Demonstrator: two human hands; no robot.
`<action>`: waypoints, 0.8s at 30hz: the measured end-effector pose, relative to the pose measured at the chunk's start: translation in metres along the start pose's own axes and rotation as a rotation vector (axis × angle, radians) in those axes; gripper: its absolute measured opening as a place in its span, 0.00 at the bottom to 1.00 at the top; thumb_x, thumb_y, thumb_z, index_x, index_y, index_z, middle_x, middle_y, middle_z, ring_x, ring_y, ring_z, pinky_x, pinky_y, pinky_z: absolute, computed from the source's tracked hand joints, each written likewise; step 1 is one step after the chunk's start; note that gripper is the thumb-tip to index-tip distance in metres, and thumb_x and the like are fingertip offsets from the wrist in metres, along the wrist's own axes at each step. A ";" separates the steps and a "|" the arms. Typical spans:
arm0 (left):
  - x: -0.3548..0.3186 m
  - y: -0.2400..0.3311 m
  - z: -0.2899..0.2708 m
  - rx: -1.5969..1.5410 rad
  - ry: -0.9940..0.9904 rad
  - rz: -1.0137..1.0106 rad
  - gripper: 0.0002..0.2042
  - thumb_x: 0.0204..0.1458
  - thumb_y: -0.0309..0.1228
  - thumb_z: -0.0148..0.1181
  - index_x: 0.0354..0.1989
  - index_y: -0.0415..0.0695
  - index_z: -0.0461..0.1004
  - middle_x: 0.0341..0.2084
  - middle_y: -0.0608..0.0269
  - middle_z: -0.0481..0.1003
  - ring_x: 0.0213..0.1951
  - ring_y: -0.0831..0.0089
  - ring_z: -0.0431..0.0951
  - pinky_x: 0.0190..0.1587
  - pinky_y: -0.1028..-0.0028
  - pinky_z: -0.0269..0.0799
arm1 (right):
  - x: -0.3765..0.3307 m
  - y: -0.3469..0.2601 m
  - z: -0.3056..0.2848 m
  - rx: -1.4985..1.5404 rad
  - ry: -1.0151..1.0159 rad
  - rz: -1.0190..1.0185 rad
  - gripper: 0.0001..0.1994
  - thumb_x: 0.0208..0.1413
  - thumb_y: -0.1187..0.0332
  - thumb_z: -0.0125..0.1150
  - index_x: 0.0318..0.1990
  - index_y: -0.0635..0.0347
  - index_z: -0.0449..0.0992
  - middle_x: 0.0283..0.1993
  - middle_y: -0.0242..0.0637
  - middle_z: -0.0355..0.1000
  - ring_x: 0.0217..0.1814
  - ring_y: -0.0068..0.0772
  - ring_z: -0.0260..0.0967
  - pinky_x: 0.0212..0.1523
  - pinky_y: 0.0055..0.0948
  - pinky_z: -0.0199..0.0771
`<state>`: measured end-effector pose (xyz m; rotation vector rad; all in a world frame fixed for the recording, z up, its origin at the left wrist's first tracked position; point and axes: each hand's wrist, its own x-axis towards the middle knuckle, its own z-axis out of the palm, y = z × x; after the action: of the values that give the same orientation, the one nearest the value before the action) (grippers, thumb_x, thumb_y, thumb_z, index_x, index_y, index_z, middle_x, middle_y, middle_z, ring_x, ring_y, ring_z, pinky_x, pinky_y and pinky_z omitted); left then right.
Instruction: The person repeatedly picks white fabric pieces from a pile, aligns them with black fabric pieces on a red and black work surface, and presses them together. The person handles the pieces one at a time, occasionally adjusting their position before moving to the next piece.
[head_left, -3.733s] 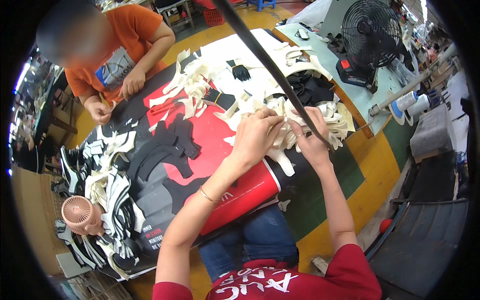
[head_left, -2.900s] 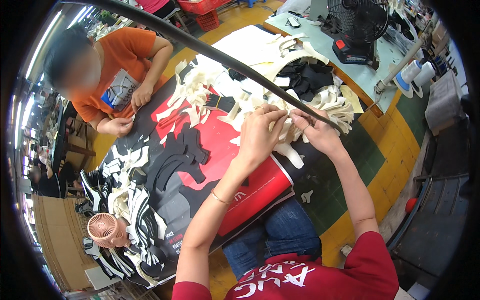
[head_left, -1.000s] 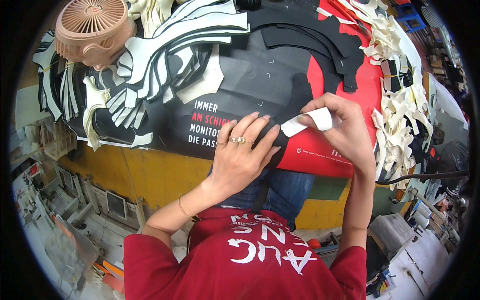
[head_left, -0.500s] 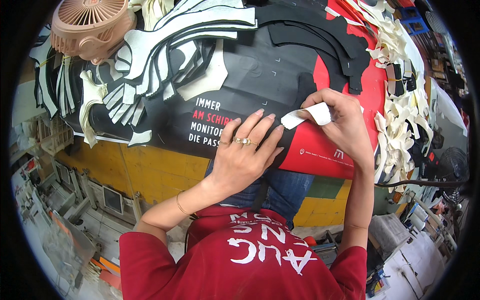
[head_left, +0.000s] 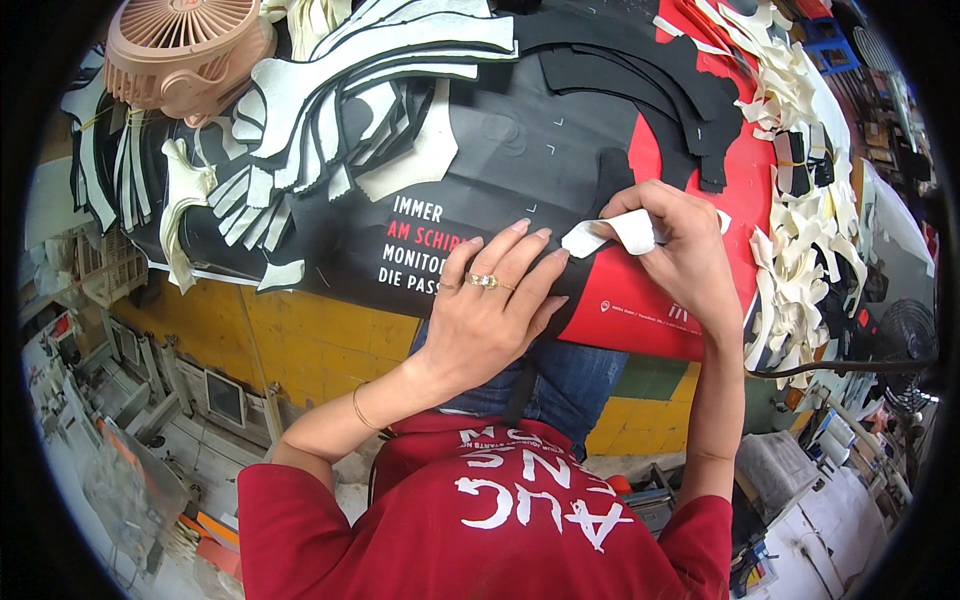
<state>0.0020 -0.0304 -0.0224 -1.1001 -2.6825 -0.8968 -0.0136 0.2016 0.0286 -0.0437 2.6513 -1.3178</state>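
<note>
Left hand (head_left: 495, 305) lies flat, fingers spread, pressing on a black piece (head_left: 590, 225) at the near edge of the bench (head_left: 330, 325); it grips nothing. Right hand (head_left: 685, 250) pinches a white strip (head_left: 610, 235) just beside the left fingertips, the strip partly lifted off the black piece. Judged from this, the strip is only part-way handled, and many cut pieces remain unsorted. Beneath the hands lies a black-and-red poster (head_left: 640, 300) with white and red lettering near its front edge. Farther left, fanned white-and-black pieces (head_left: 370, 80); farther right, a heap of cream offcuts (head_left: 800, 250) and curved black pieces (head_left: 650, 85). At the far left corner stands a pink fan (head_left: 185, 45).
</note>
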 end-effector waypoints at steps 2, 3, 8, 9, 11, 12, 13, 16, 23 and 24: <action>0.001 0.002 -0.001 0.008 -0.017 -0.014 0.24 0.50 0.38 0.67 0.58 0.50 0.73 0.58 0.62 0.71 0.61 0.65 0.70 0.62 0.60 0.58 | 0.000 0.000 0.000 -0.007 0.006 -0.004 0.10 0.46 0.83 0.61 0.38 0.64 0.78 0.35 0.41 0.77 0.37 0.43 0.78 0.39 0.34 0.77; 0.002 0.003 -0.002 0.011 -0.026 -0.021 0.25 0.51 0.38 0.67 0.59 0.51 0.73 0.58 0.62 0.71 0.61 0.65 0.69 0.62 0.60 0.58 | -0.001 0.001 0.001 -0.013 0.012 -0.013 0.11 0.46 0.83 0.61 0.38 0.64 0.78 0.34 0.41 0.77 0.37 0.43 0.78 0.39 0.34 0.76; 0.005 0.004 -0.003 0.103 -0.075 0.016 0.24 0.52 0.39 0.66 0.59 0.53 0.74 0.59 0.61 0.70 0.62 0.66 0.68 0.61 0.61 0.59 | -0.001 0.002 0.003 -0.051 0.027 -0.040 0.06 0.50 0.77 0.70 0.36 0.66 0.79 0.31 0.35 0.77 0.32 0.23 0.75 0.33 0.24 0.72; 0.005 0.004 -0.004 0.113 -0.080 0.023 0.23 0.52 0.40 0.65 0.58 0.53 0.75 0.59 0.61 0.70 0.62 0.66 0.68 0.61 0.61 0.59 | -0.001 0.001 0.002 -0.066 0.025 -0.051 0.07 0.50 0.77 0.70 0.37 0.66 0.79 0.31 0.35 0.77 0.32 0.23 0.75 0.33 0.24 0.72; 0.005 0.004 -0.004 0.122 -0.084 0.028 0.22 0.53 0.40 0.65 0.57 0.53 0.75 0.60 0.61 0.70 0.62 0.66 0.68 0.61 0.61 0.59 | -0.002 -0.002 0.002 -0.075 0.038 -0.041 0.10 0.51 0.77 0.69 0.41 0.65 0.78 0.31 0.36 0.76 0.31 0.23 0.74 0.34 0.24 0.72; 0.005 0.004 -0.004 0.126 -0.083 0.032 0.22 0.53 0.40 0.65 0.57 0.52 0.76 0.60 0.61 0.70 0.62 0.66 0.68 0.61 0.61 0.59 | -0.004 -0.004 0.003 -0.068 0.052 -0.022 0.11 0.51 0.77 0.69 0.43 0.65 0.78 0.31 0.37 0.76 0.32 0.23 0.74 0.34 0.24 0.72; 0.005 0.004 -0.004 0.136 -0.089 0.033 0.22 0.53 0.40 0.65 0.57 0.52 0.76 0.60 0.62 0.70 0.62 0.66 0.68 0.61 0.61 0.59 | -0.005 -0.006 0.003 -0.070 0.068 -0.009 0.13 0.52 0.77 0.69 0.46 0.64 0.77 0.31 0.37 0.76 0.32 0.22 0.74 0.35 0.24 0.72; 0.006 0.004 -0.005 0.155 -0.099 0.042 0.23 0.51 0.40 0.66 0.57 0.53 0.76 0.60 0.61 0.70 0.62 0.65 0.68 0.60 0.61 0.59 | -0.010 -0.011 0.002 -0.100 0.118 0.073 0.19 0.52 0.76 0.69 0.53 0.64 0.73 0.32 0.36 0.75 0.32 0.20 0.71 0.36 0.22 0.70; 0.008 0.003 -0.007 0.156 -0.105 0.059 0.26 0.46 0.38 0.70 0.57 0.53 0.76 0.60 0.59 0.70 0.61 0.62 0.69 0.59 0.62 0.60 | -0.008 -0.003 0.004 -0.089 0.165 0.179 0.25 0.53 0.65 0.71 0.56 0.60 0.69 0.27 0.37 0.72 0.28 0.37 0.71 0.32 0.34 0.69; 0.008 0.003 -0.007 0.153 -0.101 0.059 0.26 0.46 0.37 0.70 0.56 0.53 0.76 0.60 0.59 0.70 0.61 0.62 0.69 0.59 0.62 0.60 | -0.008 -0.002 0.006 -0.055 0.179 0.193 0.25 0.53 0.65 0.71 0.56 0.60 0.69 0.27 0.37 0.71 0.28 0.36 0.71 0.33 0.34 0.69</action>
<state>-0.0027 -0.0275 -0.0128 -1.2130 -2.7286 -0.6311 -0.0045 0.1965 0.0284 0.3288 2.7537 -1.2386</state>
